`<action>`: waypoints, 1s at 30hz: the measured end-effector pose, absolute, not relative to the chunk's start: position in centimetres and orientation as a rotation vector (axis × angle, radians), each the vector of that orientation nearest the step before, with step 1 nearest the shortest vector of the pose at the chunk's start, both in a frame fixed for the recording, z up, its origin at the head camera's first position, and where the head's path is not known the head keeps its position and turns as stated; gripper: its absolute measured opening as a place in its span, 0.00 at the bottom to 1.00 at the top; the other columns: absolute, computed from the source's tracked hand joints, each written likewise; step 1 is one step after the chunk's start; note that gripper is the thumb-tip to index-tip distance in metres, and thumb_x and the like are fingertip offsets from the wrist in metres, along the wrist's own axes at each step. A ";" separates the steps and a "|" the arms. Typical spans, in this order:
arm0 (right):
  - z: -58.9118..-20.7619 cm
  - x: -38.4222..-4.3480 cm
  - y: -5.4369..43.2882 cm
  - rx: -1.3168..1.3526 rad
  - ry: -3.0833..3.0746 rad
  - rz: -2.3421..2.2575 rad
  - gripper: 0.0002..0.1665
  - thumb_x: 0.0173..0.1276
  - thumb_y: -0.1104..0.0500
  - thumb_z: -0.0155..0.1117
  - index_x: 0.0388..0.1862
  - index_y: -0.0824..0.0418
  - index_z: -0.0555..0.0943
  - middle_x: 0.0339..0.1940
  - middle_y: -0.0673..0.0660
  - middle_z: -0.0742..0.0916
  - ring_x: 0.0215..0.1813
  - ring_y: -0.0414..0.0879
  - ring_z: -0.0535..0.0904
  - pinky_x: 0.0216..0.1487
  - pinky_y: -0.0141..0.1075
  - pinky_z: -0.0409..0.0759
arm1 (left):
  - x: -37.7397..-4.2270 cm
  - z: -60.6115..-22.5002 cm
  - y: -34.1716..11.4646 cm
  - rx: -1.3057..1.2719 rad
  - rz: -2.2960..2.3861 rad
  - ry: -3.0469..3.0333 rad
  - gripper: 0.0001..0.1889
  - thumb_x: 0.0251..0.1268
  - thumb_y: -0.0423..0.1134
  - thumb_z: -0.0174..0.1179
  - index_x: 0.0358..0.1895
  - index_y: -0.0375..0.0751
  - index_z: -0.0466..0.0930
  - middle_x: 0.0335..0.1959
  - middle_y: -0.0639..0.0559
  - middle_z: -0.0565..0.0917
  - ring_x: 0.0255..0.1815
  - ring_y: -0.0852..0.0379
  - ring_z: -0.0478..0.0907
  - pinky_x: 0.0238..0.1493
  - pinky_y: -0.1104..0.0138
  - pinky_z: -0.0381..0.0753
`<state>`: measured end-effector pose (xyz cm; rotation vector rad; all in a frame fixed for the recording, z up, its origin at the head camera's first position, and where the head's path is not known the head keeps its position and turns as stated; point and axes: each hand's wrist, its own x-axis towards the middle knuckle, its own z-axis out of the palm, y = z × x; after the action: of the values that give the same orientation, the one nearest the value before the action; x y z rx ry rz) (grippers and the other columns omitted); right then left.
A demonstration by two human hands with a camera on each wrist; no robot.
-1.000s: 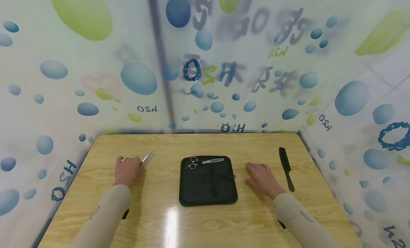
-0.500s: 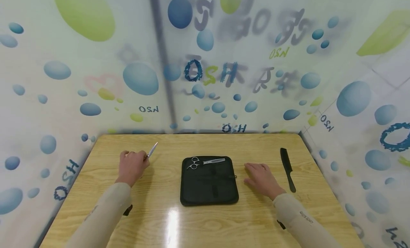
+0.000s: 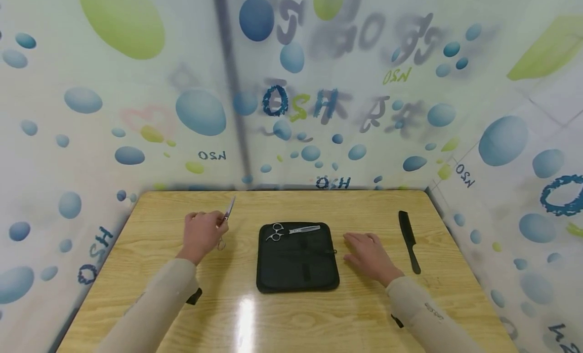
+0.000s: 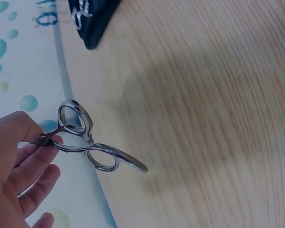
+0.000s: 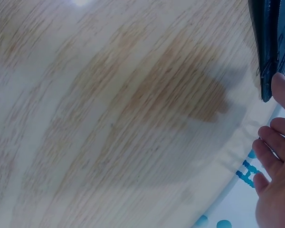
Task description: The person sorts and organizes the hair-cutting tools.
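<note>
My left hand (image 3: 202, 235) pinches a pair of silver scissors (image 4: 80, 142) between thumb and fingers, over the left part of the table. Both finger rings and the curved finger rest show in the left wrist view; the blades point away from me in the head view. At the middle lies a black case (image 3: 296, 267), and along its far edge sits a second pair of scissors (image 3: 304, 229) with a comb-like silver blade. Just right of the case, my right hand (image 3: 370, 254) is held with relaxed fingers and grips nothing; in the right wrist view its thumb is near the case's edge.
A black comb (image 3: 408, 241) with a handle lies on the wooden table (image 3: 291, 317), right of my right hand. Patterned walls (image 3: 291, 140) rise behind the table and at its sides.
My left hand has lifted the scissors and carried them to the right, closer to the case; their rings now show below the hand. The right hand has shifted slightly left.
</note>
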<state>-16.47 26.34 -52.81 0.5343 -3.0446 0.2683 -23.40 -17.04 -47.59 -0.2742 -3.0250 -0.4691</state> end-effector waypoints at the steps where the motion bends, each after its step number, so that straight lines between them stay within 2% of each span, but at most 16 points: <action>1: -52.9 -16.5 26.3 0.539 -3.043 0.266 0.33 0.65 0.48 0.68 0.65 0.61 0.75 0.64 0.59 0.81 0.65 0.54 0.76 0.68 0.56 0.66 | -23.3 -47.5 -16.7 -0.273 -0.481 -3.020 0.11 0.66 0.42 0.55 0.43 0.44 0.85 0.36 0.51 0.90 0.45 0.42 0.82 0.63 0.39 0.63; 9: -52.8 -16.6 25.6 0.561 -3.051 0.263 0.33 0.66 0.46 0.66 0.66 0.60 0.74 0.64 0.58 0.80 0.65 0.53 0.76 0.69 0.55 0.65 | -22.7 -46.4 -14.2 -0.292 -0.617 -2.956 0.12 0.65 0.43 0.57 0.44 0.42 0.86 0.34 0.52 0.90 0.44 0.43 0.82 0.63 0.39 0.64; 13: -52.5 -16.8 25.0 0.562 -3.070 0.286 0.33 0.67 0.46 0.64 0.66 0.60 0.73 0.64 0.58 0.81 0.65 0.54 0.75 0.70 0.55 0.64 | -22.5 -46.1 -13.1 -0.325 -0.661 -2.906 0.12 0.63 0.43 0.59 0.43 0.43 0.87 0.33 0.52 0.90 0.41 0.46 0.84 0.60 0.40 0.67; 15: -52.3 -16.8 24.7 0.573 -3.066 0.298 0.32 0.67 0.46 0.64 0.66 0.59 0.74 0.63 0.58 0.81 0.65 0.53 0.76 0.70 0.55 0.64 | -22.4 -46.0 -12.6 -0.351 -0.671 -2.871 0.11 0.62 0.43 0.61 0.42 0.44 0.87 0.32 0.53 0.90 0.34 0.50 0.85 0.57 0.43 0.71; 18: -52.0 -16.8 24.1 0.610 -3.039 0.320 0.32 0.66 0.46 0.66 0.65 0.60 0.75 0.62 0.57 0.82 0.64 0.53 0.77 0.69 0.55 0.64 | -22.4 -46.0 -11.8 -0.383 -0.710 -2.821 0.10 0.61 0.42 0.62 0.40 0.45 0.88 0.31 0.53 0.90 0.30 0.53 0.85 0.48 0.51 0.77; 21: -51.6 -16.8 23.4 0.651 -3.012 0.345 0.32 0.65 0.47 0.66 0.65 0.59 0.76 0.62 0.57 0.82 0.64 0.52 0.77 0.69 0.55 0.65 | -22.3 -46.0 -11.0 -0.396 -0.773 -2.807 0.09 0.61 0.43 0.62 0.40 0.45 0.88 0.31 0.52 0.90 0.27 0.56 0.84 0.37 0.61 0.76; 24: -51.4 -17.0 22.7 0.669 -3.016 0.334 0.33 0.65 0.46 0.66 0.66 0.58 0.75 0.64 0.56 0.81 0.65 0.51 0.77 0.69 0.54 0.65 | -22.0 -45.8 -10.3 -0.391 -0.854 -2.828 0.09 0.62 0.43 0.62 0.41 0.45 0.88 0.33 0.51 0.90 0.18 0.59 0.76 0.29 0.67 0.69; 27: -51.3 -17.2 22.0 0.665 -3.038 0.310 0.33 0.65 0.44 0.66 0.67 0.56 0.75 0.65 0.55 0.81 0.66 0.50 0.76 0.70 0.53 0.64 | -21.7 -45.7 -9.6 -0.409 -0.916 -2.831 0.09 0.62 0.42 0.63 0.42 0.46 0.88 0.34 0.51 0.90 0.11 0.62 0.65 0.24 0.69 0.63; 30: -51.1 -17.2 21.4 0.670 -3.049 0.309 0.33 0.66 0.44 0.65 0.67 0.56 0.74 0.65 0.55 0.81 0.66 0.50 0.76 0.71 0.52 0.63 | -21.4 -45.6 -8.8 -0.431 -0.943 -2.815 0.08 0.62 0.42 0.63 0.40 0.48 0.88 0.33 0.52 0.90 0.09 0.65 0.63 0.24 0.69 0.66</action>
<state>-17.20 21.44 -51.08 0.6701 -3.0486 0.3093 -21.39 -8.76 -45.59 -0.4305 -2.8147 -0.9428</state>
